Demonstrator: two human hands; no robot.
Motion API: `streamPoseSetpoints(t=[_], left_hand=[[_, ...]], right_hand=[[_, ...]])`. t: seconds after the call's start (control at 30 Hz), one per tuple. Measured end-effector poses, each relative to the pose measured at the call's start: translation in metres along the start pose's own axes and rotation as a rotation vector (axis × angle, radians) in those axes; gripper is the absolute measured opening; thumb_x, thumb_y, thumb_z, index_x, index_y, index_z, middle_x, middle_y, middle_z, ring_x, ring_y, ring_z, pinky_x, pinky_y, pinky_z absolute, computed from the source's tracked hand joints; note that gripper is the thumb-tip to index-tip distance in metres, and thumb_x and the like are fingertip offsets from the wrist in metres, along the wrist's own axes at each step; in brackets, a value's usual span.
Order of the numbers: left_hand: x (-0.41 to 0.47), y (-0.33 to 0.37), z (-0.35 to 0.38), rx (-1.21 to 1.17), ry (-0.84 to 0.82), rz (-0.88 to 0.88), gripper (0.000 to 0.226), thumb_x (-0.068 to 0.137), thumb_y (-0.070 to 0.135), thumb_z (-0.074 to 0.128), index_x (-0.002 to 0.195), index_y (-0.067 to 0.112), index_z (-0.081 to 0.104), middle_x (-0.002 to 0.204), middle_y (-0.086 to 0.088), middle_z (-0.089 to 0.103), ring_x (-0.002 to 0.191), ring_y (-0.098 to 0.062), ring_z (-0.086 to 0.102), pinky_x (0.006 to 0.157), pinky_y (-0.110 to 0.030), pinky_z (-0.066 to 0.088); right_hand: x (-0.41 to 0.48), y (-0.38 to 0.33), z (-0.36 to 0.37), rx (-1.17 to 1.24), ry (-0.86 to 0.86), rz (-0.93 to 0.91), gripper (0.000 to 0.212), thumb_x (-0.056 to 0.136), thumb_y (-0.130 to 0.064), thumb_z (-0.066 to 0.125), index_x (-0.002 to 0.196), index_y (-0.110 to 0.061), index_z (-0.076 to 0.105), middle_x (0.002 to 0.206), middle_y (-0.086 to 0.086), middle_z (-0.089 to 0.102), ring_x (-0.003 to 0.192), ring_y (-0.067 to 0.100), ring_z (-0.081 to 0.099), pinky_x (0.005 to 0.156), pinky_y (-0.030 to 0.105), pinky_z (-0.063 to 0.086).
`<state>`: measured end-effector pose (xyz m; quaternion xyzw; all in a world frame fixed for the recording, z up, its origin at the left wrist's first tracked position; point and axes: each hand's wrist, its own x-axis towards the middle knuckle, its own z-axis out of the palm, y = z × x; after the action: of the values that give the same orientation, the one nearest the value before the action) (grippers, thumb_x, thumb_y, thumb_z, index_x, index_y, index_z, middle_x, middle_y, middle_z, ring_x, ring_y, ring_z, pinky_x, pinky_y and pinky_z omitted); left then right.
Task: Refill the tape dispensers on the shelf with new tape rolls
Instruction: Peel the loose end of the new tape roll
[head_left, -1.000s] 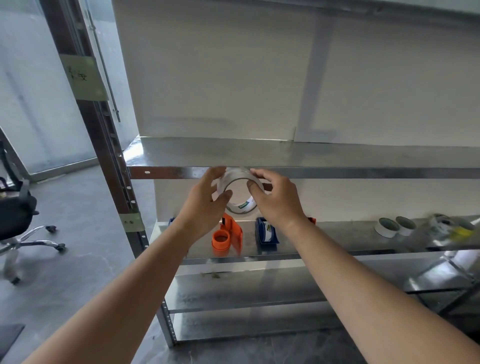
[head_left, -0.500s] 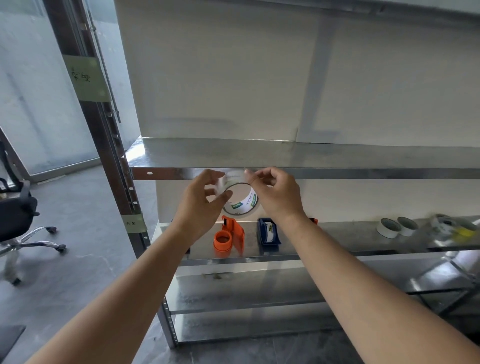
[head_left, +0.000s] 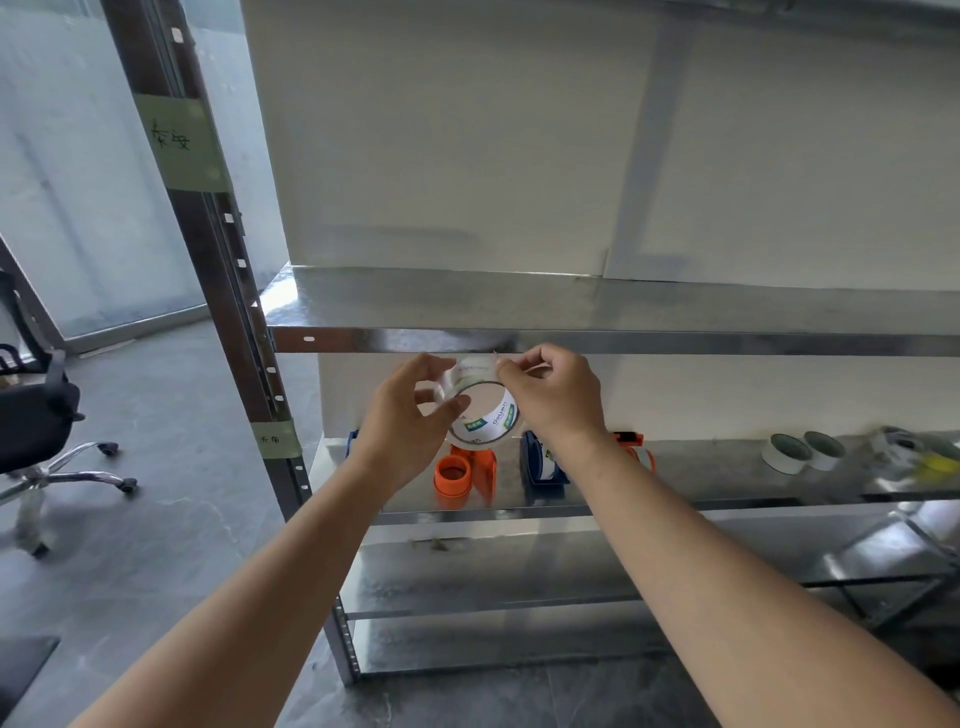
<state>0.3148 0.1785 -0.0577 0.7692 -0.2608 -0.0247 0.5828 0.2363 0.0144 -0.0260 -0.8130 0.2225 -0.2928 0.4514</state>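
Head view: your left hand (head_left: 402, 421) curls round the white-cored clear tape roll (head_left: 493, 423); your right hand (head_left: 558, 397) pinches its top edge, above the orange plastic dispenser (head_left: 462, 473) on the metal shelf (head_left: 717, 475).

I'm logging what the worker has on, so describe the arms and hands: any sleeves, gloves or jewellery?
The left arm and right arm are bare to the frame's edge; no sleeves show. The left hand and right hand wear no gloves, and no watch, band or ring is visible.
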Motion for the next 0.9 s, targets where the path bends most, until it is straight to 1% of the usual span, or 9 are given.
streamPoseSetpoints(t=[0.13,0.23,0.3,0.4,0.53,0.67,0.7,0.8,0.9], left_hand=[[0.000,-0.015,-0.004,0.015,-0.010,-0.024,0.038,0.093,0.021,0.081,0.128,0.025,0.067,0.129,0.006,0.068,0.114,-0.018,0.066,0.099,-0.044,0.059],[-0.001,-0.028,-0.006,0.033,-0.025,-0.048,0.038,0.093,0.021,0.082,0.127,0.027,0.067,0.130,0.006,0.067,0.114,-0.018,0.067,0.097,-0.042,0.060],[-0.001,-0.038,-0.004,0.041,-0.026,-0.072,0.037,0.092,0.020,0.082,0.124,0.030,0.067,0.128,0.005,0.067,0.112,-0.019,0.068,0.097,-0.042,0.060],[0.003,-0.055,0.002,0.052,-0.031,-0.128,0.037,0.092,0.021,0.082,0.123,0.033,0.067,0.127,0.008,0.068,0.111,-0.017,0.067,0.099,-0.043,0.059],[0.016,-0.072,0.010,0.066,-0.036,-0.173,0.039,0.093,0.026,0.081,0.128,0.033,0.068,0.127,0.010,0.068,0.112,-0.016,0.067,0.095,-0.034,0.058],[0.033,-0.088,0.024,0.043,-0.013,-0.230,0.034,0.093,0.024,0.082,0.123,0.033,0.069,0.120,0.014,0.070,0.109,-0.014,0.067,0.094,-0.033,0.057],[0.039,-0.093,0.027,0.032,-0.013,-0.253,0.033,0.093,0.023,0.082,0.122,0.031,0.069,0.118,0.017,0.070,0.108,-0.013,0.068,0.092,-0.032,0.058],[0.056,-0.111,0.039,0.022,-0.022,-0.299,0.035,0.093,0.020,0.081,0.125,0.025,0.070,0.115,0.015,0.070,0.106,-0.016,0.071,0.087,-0.026,0.057],[0.072,-0.132,0.053,0.015,-0.010,-0.394,0.033,0.092,0.018,0.082,0.121,0.029,0.071,0.115,0.011,0.072,0.105,-0.020,0.074,0.090,-0.033,0.059]], right_hand=[[0.000,0.007,0.010,-0.077,-0.035,-0.008,0.020,0.090,-0.038,0.076,0.089,-0.018,0.078,0.079,-0.011,0.071,0.076,0.003,0.065,0.066,0.019,0.050],[-0.001,0.017,0.021,-0.101,-0.044,0.011,0.020,0.088,-0.040,0.078,0.083,-0.020,0.078,0.074,-0.013,0.070,0.073,0.003,0.066,0.068,0.023,0.055],[-0.001,0.026,0.029,-0.117,-0.050,0.016,0.019,0.088,-0.039,0.079,0.085,-0.020,0.079,0.073,-0.015,0.069,0.071,0.001,0.066,0.066,0.021,0.055],[0.004,0.040,0.040,-0.152,-0.068,0.006,0.021,0.089,-0.037,0.078,0.089,-0.016,0.081,0.077,-0.012,0.073,0.069,0.000,0.066,0.062,0.016,0.050],[0.020,0.059,0.052,-0.158,-0.097,0.012,0.024,0.090,-0.040,0.077,0.090,-0.017,0.083,0.082,-0.008,0.078,0.072,0.002,0.068,0.068,0.022,0.056],[0.046,0.082,0.063,-0.189,-0.156,-0.012,0.024,0.092,-0.042,0.075,0.089,-0.019,0.083,0.082,-0.011,0.078,0.070,-0.002,0.065,0.062,0.014,0.044],[0.053,0.089,0.066,-0.197,-0.181,-0.029,0.025,0.092,-0.042,0.075,0.089,-0.019,0.083,0.083,-0.011,0.078,0.071,-0.001,0.065,0.061,0.014,0.044],[0.072,0.112,0.076,-0.234,-0.240,-0.082,0.025,0.096,-0.041,0.070,0.089,-0.019,0.080,0.085,-0.009,0.077,0.076,0.005,0.067,0.068,0.022,0.052],[0.089,0.139,0.089,-0.217,-0.294,-0.090,0.023,0.099,-0.039,0.068,0.090,-0.019,0.075,0.086,-0.010,0.074,0.076,0.004,0.065,0.068,0.020,0.051]])
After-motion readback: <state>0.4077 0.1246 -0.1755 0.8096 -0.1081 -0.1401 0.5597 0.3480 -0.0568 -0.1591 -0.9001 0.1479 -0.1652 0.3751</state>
